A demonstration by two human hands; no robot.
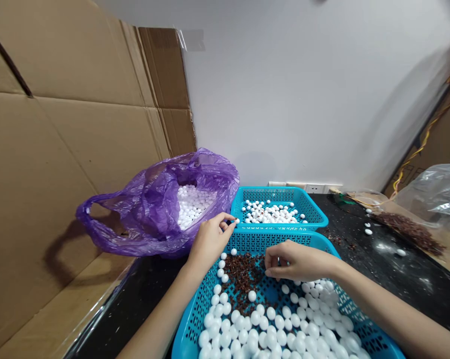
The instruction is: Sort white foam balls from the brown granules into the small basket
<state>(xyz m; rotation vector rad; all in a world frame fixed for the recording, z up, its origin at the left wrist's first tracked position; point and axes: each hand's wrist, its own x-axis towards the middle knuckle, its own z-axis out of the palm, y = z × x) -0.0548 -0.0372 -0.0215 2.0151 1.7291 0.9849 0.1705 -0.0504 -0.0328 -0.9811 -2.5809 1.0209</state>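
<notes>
My left hand [212, 239] is closed in a pinch, with a small white ball [237, 221] at its fingertips. It hovers by the near rim of the far blue basket [318, 214], which has many white balls [271, 214] lying in it. Over the larger near blue basket [195, 304], my right hand [294, 260] is curled, its thumb and fingers drawn together. What they hold, if anything, is hidden. Beneath and beside that hand lies a heap of reddish-brown bits [243, 274]. White balls [269, 334] crowd the near side of this basket.
An open purple plastic bag [146, 199] full of white balls leans at the left, against the cardboard [78, 124]. At the right, a black tabletop [363, 264] carries stray white balls, more brown bits [411, 232] and a clear plastic bag [441, 189].
</notes>
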